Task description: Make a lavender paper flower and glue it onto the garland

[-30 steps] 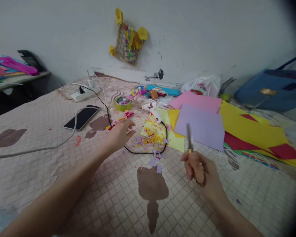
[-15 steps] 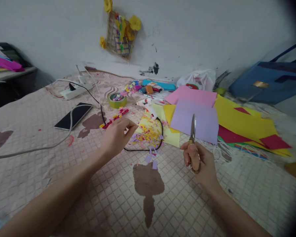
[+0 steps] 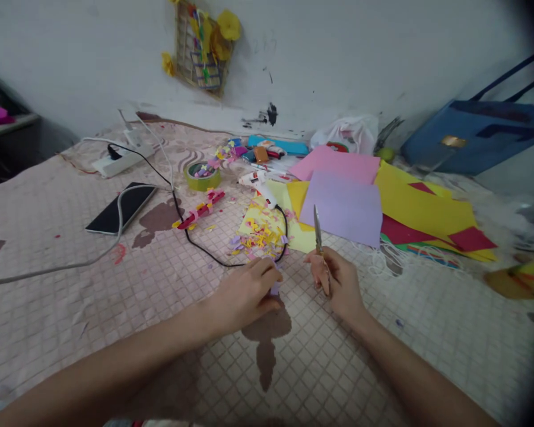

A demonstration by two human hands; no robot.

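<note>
My right hand [image 3: 336, 277] grips a pair of gold-handled scissors [image 3: 318, 234], its blades pointing up and away and looking closed. Low over the table, my left hand [image 3: 249, 293] has its fingers bent round a small purple paper piece [image 3: 275, 289], which shows between thumb and fingertips. The fingers partly hide that piece. Just beyond lies a heap of yellow, pink and purple paper snippets [image 3: 262, 236] on a pale yellow sheet [image 3: 306, 237]. A white glue gun [image 3: 262, 188] rests behind the heap. To the left is a red strip decorated with small paper pieces [image 3: 202, 209].
Purple paper [image 3: 342, 207], pink paper [image 3: 338, 165] and yellow paper [image 3: 422, 196] overlap at right, beside white string [image 3: 382, 261]. A tape roll [image 3: 202, 177], phone [image 3: 122, 209], power strip [image 3: 122, 161] and black cord [image 3: 209, 254] lie left. A blue bag [image 3: 476, 136] leans at the wall.
My left hand has moved right and nearer to me, from beside the decorated strip down to the purple piece. My right hand with the scissors has shifted left. The view has turned slightly right.
</note>
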